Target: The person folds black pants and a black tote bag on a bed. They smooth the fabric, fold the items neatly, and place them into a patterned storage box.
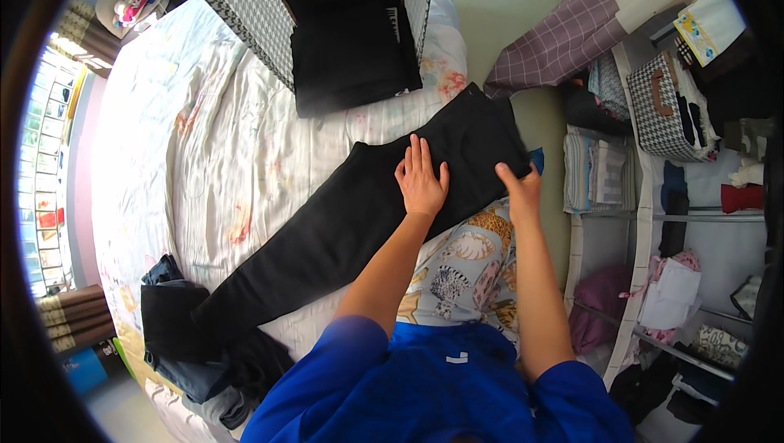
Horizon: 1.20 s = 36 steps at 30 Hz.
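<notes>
Black trousers [343, 216] lie lengthwise folded across the bed, waist end at the upper right and leg end at the lower left, over a pile of dark clothes [177, 320]. My left hand [422, 183] rests flat on the upper part of the trousers, fingers pointing away from me. My right hand [520, 189] grips the edge near the waist, thumb on top and fingers hidden beneath. Beyond the trousers, folded black garments [355, 57] lie at the opening of a houndstooth fabric box [245, 14].
A floral sheet [214, 155] covers the bed. On the right stands a fabric shelf unit [640, 216] with folded clothes and a houndstooth basket [667, 109]. A purple checked cloth [557, 45] hangs at the upper right. Patterned fabric [459, 265] covers my lap.
</notes>
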Tool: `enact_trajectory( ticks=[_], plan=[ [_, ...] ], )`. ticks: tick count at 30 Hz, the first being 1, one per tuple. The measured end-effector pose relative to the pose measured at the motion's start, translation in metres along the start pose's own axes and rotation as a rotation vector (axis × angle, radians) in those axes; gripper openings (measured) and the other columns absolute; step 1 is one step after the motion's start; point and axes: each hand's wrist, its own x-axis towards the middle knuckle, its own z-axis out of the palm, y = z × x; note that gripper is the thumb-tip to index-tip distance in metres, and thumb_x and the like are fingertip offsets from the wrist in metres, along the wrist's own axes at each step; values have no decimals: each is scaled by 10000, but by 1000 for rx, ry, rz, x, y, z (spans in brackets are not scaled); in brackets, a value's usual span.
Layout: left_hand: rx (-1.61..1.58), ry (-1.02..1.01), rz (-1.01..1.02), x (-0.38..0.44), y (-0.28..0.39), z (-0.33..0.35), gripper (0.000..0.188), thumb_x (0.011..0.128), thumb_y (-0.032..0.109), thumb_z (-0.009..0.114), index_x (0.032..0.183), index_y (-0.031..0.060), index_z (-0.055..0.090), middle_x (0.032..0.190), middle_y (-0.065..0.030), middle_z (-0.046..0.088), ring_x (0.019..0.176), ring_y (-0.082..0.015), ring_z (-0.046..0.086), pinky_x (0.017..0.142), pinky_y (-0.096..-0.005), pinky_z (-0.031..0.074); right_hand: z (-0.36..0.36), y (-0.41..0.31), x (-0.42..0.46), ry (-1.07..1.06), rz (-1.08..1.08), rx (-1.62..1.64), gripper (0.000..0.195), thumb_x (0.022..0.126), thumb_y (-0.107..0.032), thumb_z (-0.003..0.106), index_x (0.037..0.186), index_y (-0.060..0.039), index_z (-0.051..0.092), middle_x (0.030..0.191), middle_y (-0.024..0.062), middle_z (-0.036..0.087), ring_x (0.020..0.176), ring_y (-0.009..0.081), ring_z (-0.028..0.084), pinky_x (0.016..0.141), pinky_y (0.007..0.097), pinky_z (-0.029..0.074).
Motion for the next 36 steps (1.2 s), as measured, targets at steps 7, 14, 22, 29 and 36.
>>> enact_trajectory(
  ticks=[7,14,22,29,36],
  plan=[
    [-1895,-156,-871,14,-20,-29,566,1016,445,466,1374,8,502,1398,-121,534,1276,-293,507,1092,-367,386,66,-67,-88,-334,-578,-523,404,687,-1,703,1090,-17,680,1088,125,673,1008,286,650,889,345,508],
    [-2025,-637,-713,26,-96,-151,728,986,633,327,1458,87,422,1340,-131,559,1198,-246,554,1058,-403,430,121,-26,-156,-612,-663,-692,454,693,-5,667,1135,-111,677,1214,103,602,1129,304,571,992,436,433],
    [-618,-1004,-420,57,-148,-167,809,788,430,789,1411,20,476,1263,-179,613,1156,-279,591,993,-363,455,148,28,-169,-841,-567,-898,426,793,-189,725,1202,-107,640,1408,130,485,1331,298,420,1123,466,309],
    [-138,-627,-89,46,-177,-115,540,746,276,799,1186,22,616,1026,-153,687,963,-295,652,850,-380,496,128,10,-159,-583,-580,-608,250,790,-90,705,1038,-84,683,1147,91,654,1104,274,602,981,424,444],
    [-67,-63,214,-14,-92,-180,485,829,257,706,1283,124,598,1380,-119,533,1265,-325,489,1028,-438,340,99,-17,-113,-274,-484,-666,336,849,-56,646,1184,-41,630,1303,147,588,1169,333,575,989,410,454]
  ],
)
